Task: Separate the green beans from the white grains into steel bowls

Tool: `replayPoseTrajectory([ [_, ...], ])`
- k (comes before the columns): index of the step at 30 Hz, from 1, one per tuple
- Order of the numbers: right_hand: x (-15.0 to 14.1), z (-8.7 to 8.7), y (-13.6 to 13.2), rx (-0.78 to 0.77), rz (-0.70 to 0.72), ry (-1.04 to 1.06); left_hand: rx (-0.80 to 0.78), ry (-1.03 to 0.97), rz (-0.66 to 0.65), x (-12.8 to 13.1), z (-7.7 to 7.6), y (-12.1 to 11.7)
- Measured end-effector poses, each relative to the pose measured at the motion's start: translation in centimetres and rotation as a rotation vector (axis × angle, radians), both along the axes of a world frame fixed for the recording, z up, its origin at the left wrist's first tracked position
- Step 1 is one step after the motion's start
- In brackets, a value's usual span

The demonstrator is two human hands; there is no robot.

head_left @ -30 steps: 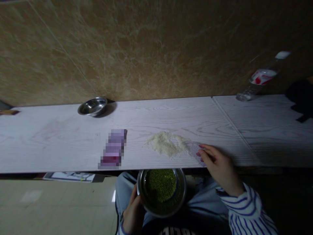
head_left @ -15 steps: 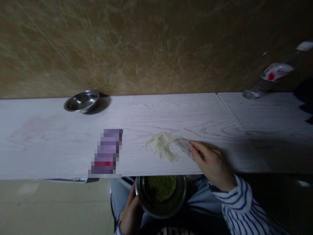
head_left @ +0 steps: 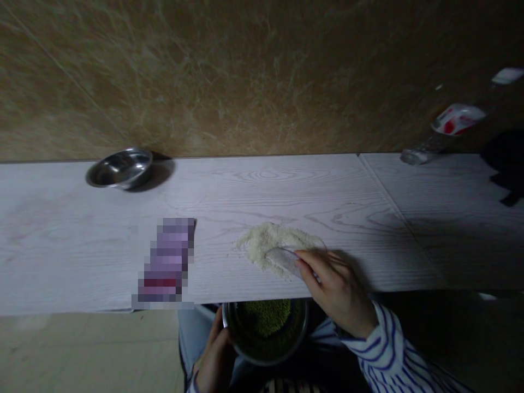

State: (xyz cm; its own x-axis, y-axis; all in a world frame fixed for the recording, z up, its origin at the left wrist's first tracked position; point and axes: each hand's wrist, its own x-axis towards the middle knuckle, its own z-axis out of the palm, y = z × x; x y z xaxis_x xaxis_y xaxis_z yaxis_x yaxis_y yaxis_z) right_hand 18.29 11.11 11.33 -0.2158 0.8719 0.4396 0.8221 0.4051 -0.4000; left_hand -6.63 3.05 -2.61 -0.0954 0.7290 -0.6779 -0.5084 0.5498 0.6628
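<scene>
My right hand [head_left: 333, 284] pinches a thin, translucent plastic piece [head_left: 282, 258], whose exact kind I cannot make out. Its rounded edge dips into a loose heap of white grains, like rice [head_left: 258, 241], on the pale wooden tabletop. Part of the heap stretches behind my fingers. Below the table's front edge, a metal bowl [head_left: 302, 339] rests over my lap, with green beans, like mung beans [head_left: 268, 316], inside. My left hand [head_left: 216, 349] is closed on the bowl's left rim. The tabletop hides the bowl's far edge.
An empty-looking steel bowl [head_left: 141, 170] stands tilted in view at the back left. A pixelated purple rectangle [head_left: 167, 256] lies left of the grains. At the back right are a clear bottle [head_left: 456, 119] and a dark object [head_left: 505, 158]. A marbled wall [head_left: 245, 76] borders the table.
My right hand has moved left and nearer with the plastic piece, into the heap. The grains now spread further right. My left hand still holds the bowl; the whole view has shifted slightly.
</scene>
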Motion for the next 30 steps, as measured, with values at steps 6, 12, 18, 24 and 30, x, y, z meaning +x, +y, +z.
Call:
replayPoseTrajectory([
  [6, 2.4, -0.2, 0.7, 0.056, -0.121, -0.02, -0.079, -0.023, 0.101, 0.8, 1.5, 0.2],
  [12, 0.8, -0.2, 1.8, 0.111, -0.133, -0.053, -0.043, -0.03, 0.111, 1.3, 2.6, 0.6],
  [18, -1.0, 0.4, 2.2, 0.087, -0.022, -0.043, -0.117, 0.025, 0.109, 0.4, 2.0, 0.3],
  [24, -2.3, 0.0, 3.3, 0.12, -0.074, -0.03, -0.131, -0.017, 0.095, 0.0, 2.1, 0.3],
  [30, -4.4, 0.0, 2.5, 0.086, 0.043, -0.009, -0.108, 0.046, 0.074, -0.1, 1.8, 0.3],
])
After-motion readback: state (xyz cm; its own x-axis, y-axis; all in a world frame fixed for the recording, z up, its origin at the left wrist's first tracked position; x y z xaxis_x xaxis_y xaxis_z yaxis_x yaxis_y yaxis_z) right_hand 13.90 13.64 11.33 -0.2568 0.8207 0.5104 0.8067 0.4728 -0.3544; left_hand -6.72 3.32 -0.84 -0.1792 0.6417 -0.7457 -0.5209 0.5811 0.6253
